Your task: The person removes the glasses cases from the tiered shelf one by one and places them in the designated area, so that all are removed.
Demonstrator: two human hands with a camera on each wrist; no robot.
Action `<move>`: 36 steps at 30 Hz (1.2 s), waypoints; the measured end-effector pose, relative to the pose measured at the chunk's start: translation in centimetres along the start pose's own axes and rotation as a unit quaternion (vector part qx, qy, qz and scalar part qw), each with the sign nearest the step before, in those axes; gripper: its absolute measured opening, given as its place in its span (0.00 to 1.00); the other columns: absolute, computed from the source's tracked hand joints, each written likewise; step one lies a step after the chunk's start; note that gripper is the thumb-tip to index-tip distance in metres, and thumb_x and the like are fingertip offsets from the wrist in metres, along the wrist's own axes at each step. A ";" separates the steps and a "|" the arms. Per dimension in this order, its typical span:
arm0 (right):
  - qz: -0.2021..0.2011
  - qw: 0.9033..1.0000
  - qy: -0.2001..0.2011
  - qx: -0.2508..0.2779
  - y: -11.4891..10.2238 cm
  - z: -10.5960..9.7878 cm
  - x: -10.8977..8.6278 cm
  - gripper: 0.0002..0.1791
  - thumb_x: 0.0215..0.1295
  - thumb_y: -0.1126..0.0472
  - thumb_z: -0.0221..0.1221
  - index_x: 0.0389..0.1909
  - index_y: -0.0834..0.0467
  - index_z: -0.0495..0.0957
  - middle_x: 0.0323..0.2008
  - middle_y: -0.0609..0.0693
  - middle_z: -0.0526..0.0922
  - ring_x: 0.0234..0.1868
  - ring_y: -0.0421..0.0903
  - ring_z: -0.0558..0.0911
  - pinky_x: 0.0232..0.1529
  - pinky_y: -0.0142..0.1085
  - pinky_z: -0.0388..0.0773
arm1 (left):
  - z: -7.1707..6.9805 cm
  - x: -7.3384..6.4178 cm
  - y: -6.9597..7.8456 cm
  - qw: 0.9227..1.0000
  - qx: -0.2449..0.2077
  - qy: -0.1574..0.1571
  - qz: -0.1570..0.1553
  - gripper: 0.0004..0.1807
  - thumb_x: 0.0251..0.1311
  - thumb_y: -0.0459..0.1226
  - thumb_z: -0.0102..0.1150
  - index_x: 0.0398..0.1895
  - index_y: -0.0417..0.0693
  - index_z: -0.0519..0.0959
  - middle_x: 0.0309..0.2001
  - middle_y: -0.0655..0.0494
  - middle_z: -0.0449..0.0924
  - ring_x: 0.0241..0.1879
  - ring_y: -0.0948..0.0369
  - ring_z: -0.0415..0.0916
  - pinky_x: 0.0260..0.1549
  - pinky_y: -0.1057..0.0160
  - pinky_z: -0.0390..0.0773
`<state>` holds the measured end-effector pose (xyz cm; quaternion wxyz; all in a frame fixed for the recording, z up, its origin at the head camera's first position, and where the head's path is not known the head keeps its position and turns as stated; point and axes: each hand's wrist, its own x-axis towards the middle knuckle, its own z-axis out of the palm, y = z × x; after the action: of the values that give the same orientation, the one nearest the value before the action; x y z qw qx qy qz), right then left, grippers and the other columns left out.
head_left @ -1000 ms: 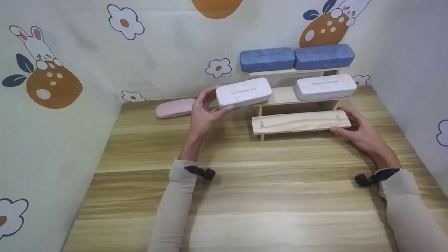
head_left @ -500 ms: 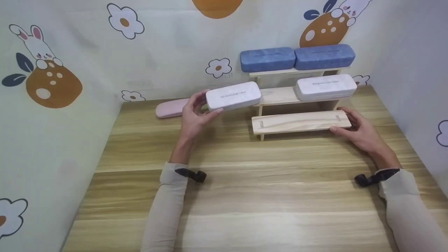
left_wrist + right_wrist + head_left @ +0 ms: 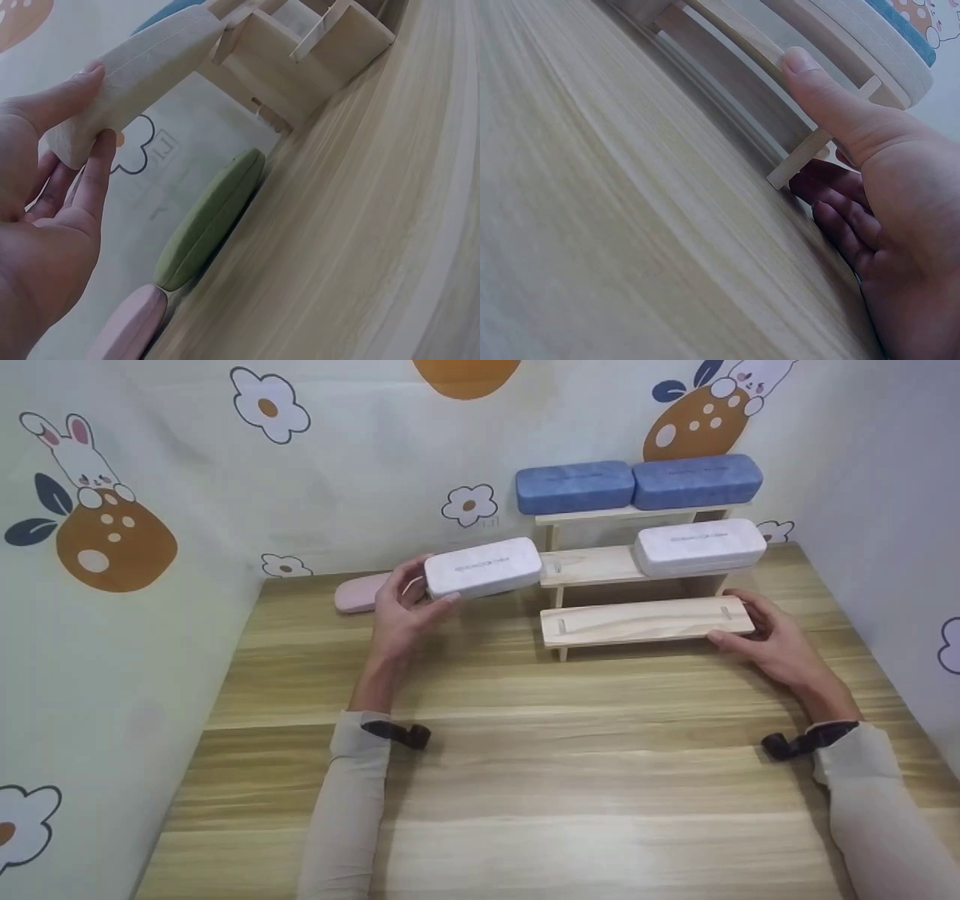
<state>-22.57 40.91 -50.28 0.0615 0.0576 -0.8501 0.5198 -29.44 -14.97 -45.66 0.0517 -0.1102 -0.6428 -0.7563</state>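
My left hand (image 3: 397, 615) pinches the left end of a white glasses case (image 3: 484, 568) between thumb and fingers. The case is held in the air, slightly tilted, at the left end of the middle tier of a three-step wooden display stand (image 3: 589, 562). My right hand (image 3: 787, 656) grips the right end of the stand's lowest step (image 3: 645, 622), thumb on its front edge; in the right wrist view the fingers curl beside the step's leg (image 3: 799, 159). Another white glasses case (image 3: 701, 546) rests on the right of the middle tier.
Two blue glasses cases (image 3: 574, 487) sit side by side on the top tier. A pink case (image 3: 360, 592) lies on the table by the back wall, partly behind my left hand. Beyond it, in the left wrist view, lies a green case (image 3: 210, 221).
My left hand has moved left with the white glasses case, baring the left part of the middle tier. My right hand and the stand have stayed put.
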 end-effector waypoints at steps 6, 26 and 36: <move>0.016 1.000 -0.001 -0.009 -0.1 -0.2 -0.1 0.40 0.68 0.64 0.74 0.79 0.55 0.69 0.60 0.32 0.84 0.58 0.31 0.80 0.57 0.18 0.74 | -0.5 0.1 -0.5 1.000 0.011 -0.001 -0.005 0.43 0.49 0.28 0.85 0.71 0.44 0.76 0.69 0.45 0.76 0.69 0.49 0.78 0.76 0.47 0.76; 0.015 1.000 -0.006 -0.004 -0.2 0.0 0.1 0.40 0.69 0.64 0.73 0.79 0.57 0.68 0.59 0.33 0.83 0.59 0.31 0.80 0.58 0.18 0.74 | -1.1 -0.4 -2.2 0.989 0.117 -0.008 -0.090 0.46 0.50 0.35 0.87 0.73 0.47 0.74 0.71 0.47 0.76 0.73 0.53 0.75 0.78 0.56 0.74; 0.016 1.000 -0.006 -0.006 0.0 -0.1 0.0 0.40 0.69 0.63 0.73 0.80 0.56 0.68 0.62 0.34 0.83 0.60 0.30 0.79 0.60 0.17 0.73 | -1.5 -0.3 -2.3 0.983 0.131 -0.007 -0.127 0.45 0.52 0.32 0.85 0.74 0.46 0.73 0.71 0.47 0.76 0.73 0.53 0.75 0.76 0.57 0.76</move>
<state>-22.61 41.00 -50.21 0.0484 0.0464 -0.8544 0.5153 -29.78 -16.03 -48.15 -0.0359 -0.0253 -0.7454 -0.6652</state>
